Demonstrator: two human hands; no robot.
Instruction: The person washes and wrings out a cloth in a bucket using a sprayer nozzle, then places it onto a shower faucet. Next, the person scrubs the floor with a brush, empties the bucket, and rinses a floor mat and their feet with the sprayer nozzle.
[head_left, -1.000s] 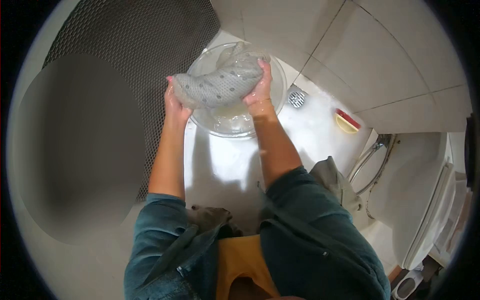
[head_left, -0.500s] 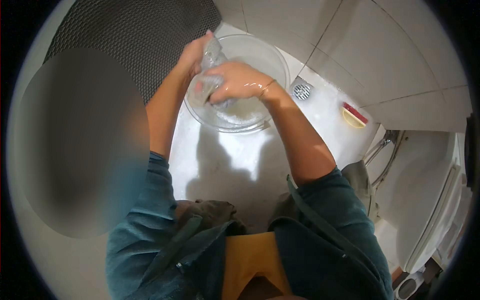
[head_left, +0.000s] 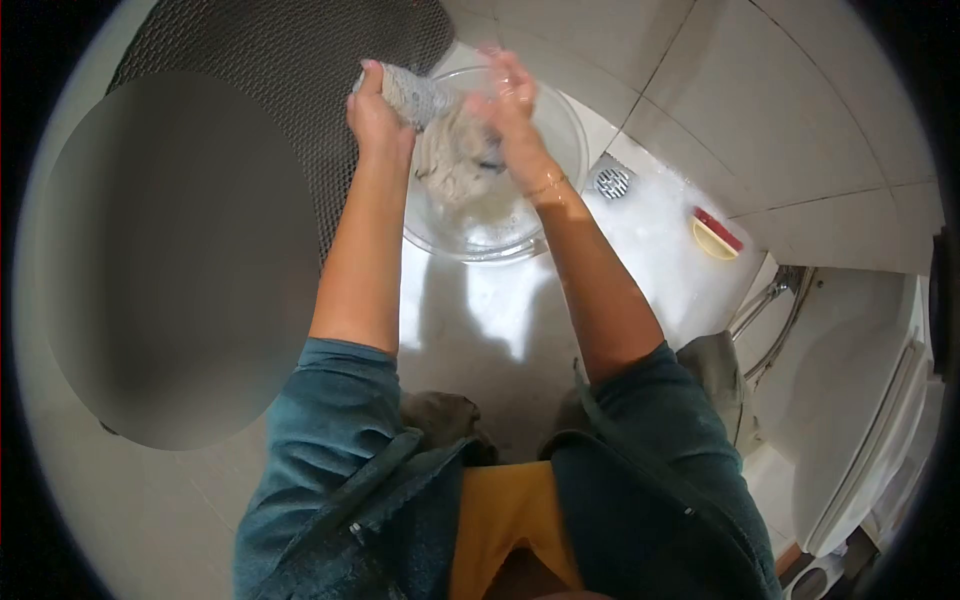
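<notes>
A wet grey-white cloth hangs bunched over a clear round basin, which has cloudy water in it. Its upper end is wrapped in my left hand, at the basin's left rim, with the thumb pointing up. On the other side, my right hand is raised over the basin beside the cloth. Its fingers are spread and somewhat blurred by motion; I cannot tell whether they touch the cloth. A thin bracelet circles the right wrist.
A red and cream brush lies on the wet white floor near the tiled wall. Close to the basin is a metal floor drain. A dark textured mat lies at upper left, and a white toilet stands on the right.
My right hand has let go of the cloth and lifted with its fingers spread. The cloth now hangs looser over the basin, still in my left hand, which has shifted slightly left.
</notes>
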